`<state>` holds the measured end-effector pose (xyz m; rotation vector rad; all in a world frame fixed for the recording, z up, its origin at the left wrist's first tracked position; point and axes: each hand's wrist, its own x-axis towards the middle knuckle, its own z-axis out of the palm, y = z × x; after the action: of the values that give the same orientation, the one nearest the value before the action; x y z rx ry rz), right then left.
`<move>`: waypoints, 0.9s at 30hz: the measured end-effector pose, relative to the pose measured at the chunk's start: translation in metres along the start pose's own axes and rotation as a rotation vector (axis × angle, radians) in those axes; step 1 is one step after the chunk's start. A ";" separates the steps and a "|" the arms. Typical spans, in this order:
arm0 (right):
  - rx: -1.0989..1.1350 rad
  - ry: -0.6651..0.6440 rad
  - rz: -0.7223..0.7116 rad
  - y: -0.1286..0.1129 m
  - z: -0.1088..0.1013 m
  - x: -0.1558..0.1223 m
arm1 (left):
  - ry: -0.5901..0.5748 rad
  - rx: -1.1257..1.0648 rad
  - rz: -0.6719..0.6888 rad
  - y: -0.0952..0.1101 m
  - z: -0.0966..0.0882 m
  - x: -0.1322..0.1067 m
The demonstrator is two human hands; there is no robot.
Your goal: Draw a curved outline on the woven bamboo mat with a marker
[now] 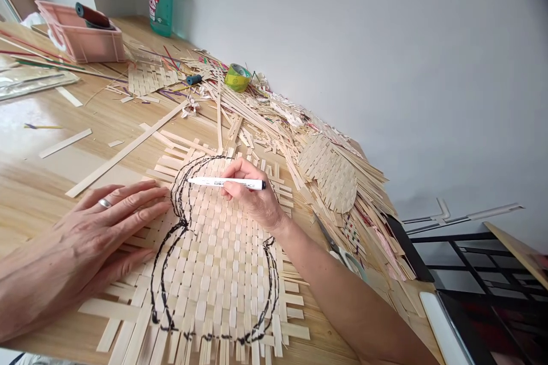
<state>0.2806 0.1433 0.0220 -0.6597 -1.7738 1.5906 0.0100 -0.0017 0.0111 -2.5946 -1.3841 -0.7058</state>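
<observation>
A mat woven from pale flat strips (218, 274) lies on the table, its loose strip ends sticking out around the edges. Black marker lines on it form a gourd-like outline, doubled or tripled in places. My right hand (250, 194) grips a white marker pen (235, 183), held nearly level over the upper part of the mat. The pen's tip points left, at the lines of the upper left curve. Flat on the mat's left edge rests my left hand (115, 222), fingers stretched out and a ring on one of them. Nothing is held in it.
Loose strips and scraps (261, 120) heap along the wall, with a roll of yellow-green tape (237, 77) among them. Scissors (342, 254) and a woven oval piece (329, 174) lie to the right. Farther back stand a pink basket (92, 43) and a teal bottle (161, 3).
</observation>
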 end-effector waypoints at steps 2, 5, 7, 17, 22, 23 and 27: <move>0.005 -0.009 -0.013 0.002 -0.001 0.001 | -0.034 0.017 0.005 -0.002 0.001 -0.002; 0.006 -0.021 -0.027 0.003 -0.001 0.001 | -0.058 0.039 0.018 -0.004 0.002 -0.003; 0.005 -0.028 -0.021 0.004 -0.002 0.002 | -0.046 0.046 0.020 -0.005 0.002 -0.003; -0.032 0.018 0.022 0.001 0.000 0.002 | 0.014 0.014 -0.001 -0.002 0.004 -0.005; -0.002 0.025 0.002 0.001 0.001 0.003 | 0.024 -0.060 -0.093 0.000 0.010 -0.008; -0.004 0.029 0.002 0.002 0.000 0.003 | 0.020 -0.069 -0.111 0.001 0.011 -0.008; -0.012 0.046 -0.004 0.004 0.000 0.003 | -0.006 -0.072 -0.149 0.005 0.011 -0.007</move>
<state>0.2784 0.1465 0.0181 -0.6927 -1.7512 1.5514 0.0145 -0.0065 -0.0013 -2.5692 -1.5954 -0.7823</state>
